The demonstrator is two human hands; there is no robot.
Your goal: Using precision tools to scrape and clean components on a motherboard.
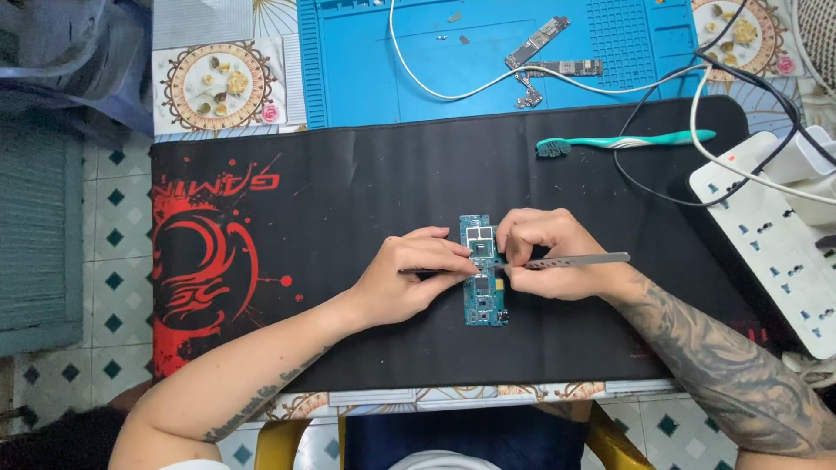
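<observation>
A narrow blue-green circuit board (483, 296) lies upright in the middle of a black and red desk mat (348, 200). My left hand (409, 278) rests on the board's left edge with fingers curled, pinning a thin dark tool (418, 271) against it. My right hand (544, 252) sits over the board's right side and grips metal tweezers (588, 259), whose tips point left onto the board. Both forearms lie on the mat.
A blue silicone work mat (418, 78) at the back holds other circuit boards (540, 39) and a white cable (435, 87). A teal toothbrush (627, 139) lies on the black mat. A white power strip (775, 235) with cables sits at right.
</observation>
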